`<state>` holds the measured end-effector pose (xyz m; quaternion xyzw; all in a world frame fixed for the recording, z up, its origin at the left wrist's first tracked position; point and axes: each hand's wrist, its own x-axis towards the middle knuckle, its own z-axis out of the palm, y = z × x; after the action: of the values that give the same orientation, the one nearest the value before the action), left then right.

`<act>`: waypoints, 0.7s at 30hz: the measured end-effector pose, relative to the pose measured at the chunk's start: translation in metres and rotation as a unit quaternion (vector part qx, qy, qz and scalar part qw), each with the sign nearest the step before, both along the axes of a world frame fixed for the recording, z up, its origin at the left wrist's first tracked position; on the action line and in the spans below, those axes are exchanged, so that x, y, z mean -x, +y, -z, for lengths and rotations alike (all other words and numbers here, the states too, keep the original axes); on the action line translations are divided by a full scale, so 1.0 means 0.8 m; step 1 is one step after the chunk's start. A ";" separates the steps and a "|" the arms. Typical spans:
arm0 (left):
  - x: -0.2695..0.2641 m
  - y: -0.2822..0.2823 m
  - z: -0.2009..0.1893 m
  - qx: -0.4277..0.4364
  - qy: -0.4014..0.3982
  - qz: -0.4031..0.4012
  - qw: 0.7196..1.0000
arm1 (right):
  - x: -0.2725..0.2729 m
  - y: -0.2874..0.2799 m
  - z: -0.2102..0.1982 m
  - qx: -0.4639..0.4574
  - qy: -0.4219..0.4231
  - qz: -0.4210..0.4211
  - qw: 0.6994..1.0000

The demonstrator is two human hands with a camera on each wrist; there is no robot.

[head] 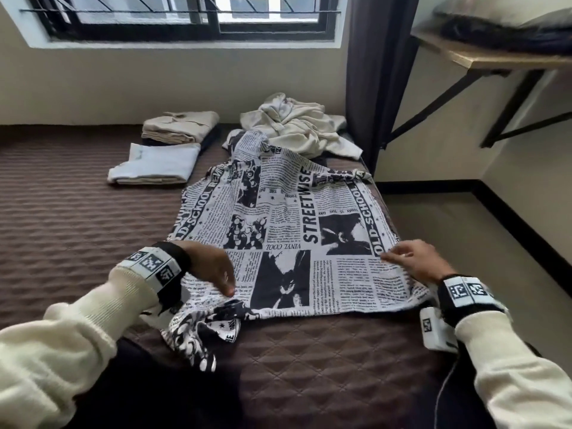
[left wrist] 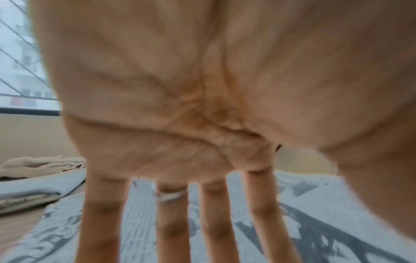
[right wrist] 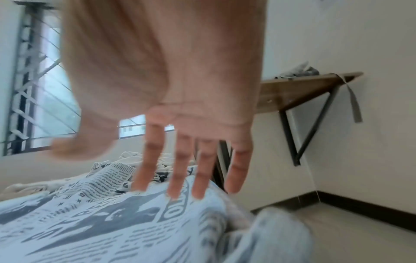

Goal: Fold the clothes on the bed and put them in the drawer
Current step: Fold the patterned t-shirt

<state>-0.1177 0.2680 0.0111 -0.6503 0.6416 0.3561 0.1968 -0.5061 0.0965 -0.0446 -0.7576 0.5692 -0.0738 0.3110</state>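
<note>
Left hand (head: pixel 210 267) and right hand (head: pixel 414 261) reach forward, fingers straight and spread.

Under both hands lies a black-and-white newspaper-print garment (head: pixel 278 218). Beyond it sits a crumpled cream top (head: pixel 297 128); off to the left, a folded pale-blue piece (head: pixel 158 164) and a beige stack (head: pixel 181 126). The bed (head: pixel 71 212) is brown, quilted in ridges and diamonds.

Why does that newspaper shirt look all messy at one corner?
The newspaper-print shirt lies mostly flat on the bed, but its near-left corner is bunched and twisted under the left hand. Behind it, a cream garment sits crumpled, unlike the two folded piles.
</note>
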 end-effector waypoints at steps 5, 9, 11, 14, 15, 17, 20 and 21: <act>0.052 -0.014 0.052 0.161 0.103 -0.111 0.975 | -0.013 0.012 0.050 -0.021 0.047 0.234 0.971; 0.089 -0.007 0.104 0.234 0.104 -0.167 0.952 | -0.005 0.023 0.074 -0.060 -0.024 0.295 0.953; 0.085 0.000 0.125 0.282 0.125 -0.226 0.924 | 0.005 0.035 0.067 -0.035 -0.109 0.362 0.925; 0.080 0.013 0.141 0.285 0.211 -0.298 0.886 | 0.011 0.060 0.059 0.050 -0.167 0.476 0.862; 0.080 0.017 0.144 0.285 0.228 -0.309 0.878 | 0.005 0.069 0.056 0.072 -0.159 0.496 0.850; 0.080 0.023 0.147 0.293 0.244 -0.321 0.867 | -0.009 0.079 0.051 0.119 -0.117 0.512 0.843; 0.076 0.026 0.148 0.264 0.307 -0.361 0.840 | -0.026 0.076 0.041 0.202 -0.086 0.469 0.856; 0.074 0.026 0.145 0.247 0.339 -0.381 0.824 | -0.032 0.074 0.039 0.218 -0.085 0.435 0.870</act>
<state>-0.1772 0.2889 -0.1047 -0.7082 0.4357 0.4300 -0.3516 -0.4805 0.1554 -0.0760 -0.4730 0.7818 -0.3876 0.1219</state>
